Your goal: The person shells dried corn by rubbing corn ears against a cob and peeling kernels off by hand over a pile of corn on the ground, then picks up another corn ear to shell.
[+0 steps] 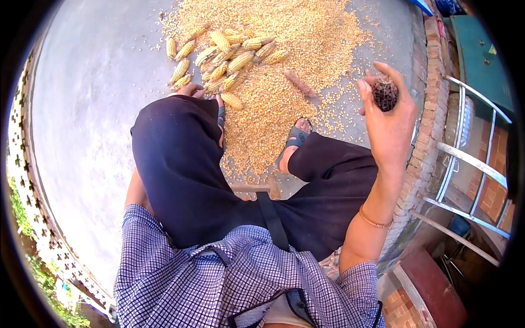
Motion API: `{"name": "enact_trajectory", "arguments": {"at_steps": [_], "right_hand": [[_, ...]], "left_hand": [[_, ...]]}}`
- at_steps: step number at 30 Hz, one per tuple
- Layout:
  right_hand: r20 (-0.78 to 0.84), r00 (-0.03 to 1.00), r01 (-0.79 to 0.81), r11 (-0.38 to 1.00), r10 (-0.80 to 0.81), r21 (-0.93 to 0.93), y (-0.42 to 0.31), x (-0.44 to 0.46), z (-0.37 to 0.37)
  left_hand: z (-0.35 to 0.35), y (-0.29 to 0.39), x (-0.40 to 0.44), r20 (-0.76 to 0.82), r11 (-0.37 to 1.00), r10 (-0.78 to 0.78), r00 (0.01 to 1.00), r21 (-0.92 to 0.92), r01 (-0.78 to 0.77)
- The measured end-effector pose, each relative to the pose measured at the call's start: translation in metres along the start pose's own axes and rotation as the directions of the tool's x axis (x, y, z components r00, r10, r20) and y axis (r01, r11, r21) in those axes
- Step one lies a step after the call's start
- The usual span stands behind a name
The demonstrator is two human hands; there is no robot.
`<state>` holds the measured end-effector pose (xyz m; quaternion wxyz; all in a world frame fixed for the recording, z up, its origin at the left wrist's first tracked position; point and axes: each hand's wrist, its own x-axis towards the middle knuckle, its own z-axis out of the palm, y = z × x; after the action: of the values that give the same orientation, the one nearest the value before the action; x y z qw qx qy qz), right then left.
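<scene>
The right hand (391, 120) is raised near the right edge of the grey floor (90, 109), where brick edging (424, 139) runs along it. Its fingers and thumb curl around a corn cob (385, 95), whose dark, rough end faces up; its sides are mostly covered by the grip. A thin bangle (376, 220) circles that forearm.

The left hand (191, 89) is low, just beyond the knee of the dark trousers (180, 158) and right beside the ears of yellow corn (239, 61). The knee covers much of it, so I cannot tell whether it is holding an ear or only reaching among them.

The ears lie in a loose heap, partly on the floor and partly on a broad spread of loose kernels (306, 33). The spread runs from between the sandals (296, 138) towards the far edge of the floor, closer to the right edge than the left. A bare reddish cob (299, 83) lies on the kernels, to the right of the heap. Beyond the brick edging stands a metal ladder (473, 156).
</scene>
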<state>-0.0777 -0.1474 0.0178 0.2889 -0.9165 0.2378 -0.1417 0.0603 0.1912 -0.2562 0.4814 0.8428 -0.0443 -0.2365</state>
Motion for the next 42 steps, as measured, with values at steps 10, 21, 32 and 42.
{"name": "enact_trajectory", "arguments": {"at_steps": [10, 21, 32, 42], "right_hand": [[-0.019, 0.983, -0.17, 0.952, 0.181, 0.255, 0.005, -0.007, 0.0], [0.049, 0.971, -0.238, 0.945, 0.233, 0.224, -0.001, -0.004, 0.001], [0.067, 0.963, -0.27, 0.931, 0.262, 0.245, 0.001, 0.002, 0.006], [0.081, 0.985, -0.166, 0.949, 0.15, 0.267, 0.004, -0.004, 0.005]], "left_hand": [[0.064, -0.023, 0.089, 0.409, 0.804, 0.304, 0.86, 0.375, -0.462], [0.124, -0.031, 0.149, 0.437, 0.516, 0.278, 0.855, 0.683, -0.517], [0.115, -0.007, 0.13, 0.26, 0.736, 0.286, 0.922, 0.556, -0.385], [0.016, 0.089, 0.083, 0.215, 0.964, 0.174, 0.961, -0.238, -0.122]]}}
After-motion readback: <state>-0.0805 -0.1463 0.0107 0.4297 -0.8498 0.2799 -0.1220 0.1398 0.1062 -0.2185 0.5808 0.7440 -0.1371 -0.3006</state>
